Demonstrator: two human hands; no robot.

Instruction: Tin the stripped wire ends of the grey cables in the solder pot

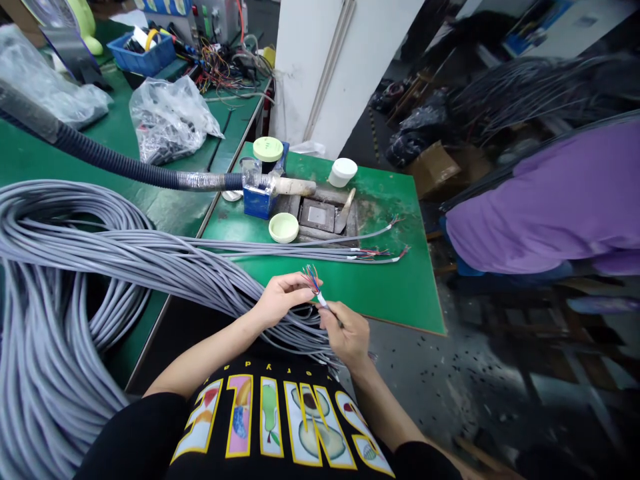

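Just above my lap, a grey cable (323,300) points up and away from me, its stripped end fanning into thin red, blue and white wires (312,280). My right hand (349,333) is closed around the cable just below the white band at its end. The fingers of my left hand (285,298) pinch at the base of the coloured wires; the exact contact is partly hidden. Several other grey cables (310,252) lie across the green board beyond my hands, their bare coloured ends toward the right.
Large grey cable coils (55,293) cover the left bench. A solder pot (319,215) with a scraper (345,212) sits in the board, a black fume hose (125,165) reaching over it. Around it stand a cream dish (283,227) and white tub (343,172). A person in purple (545,200) is at right.
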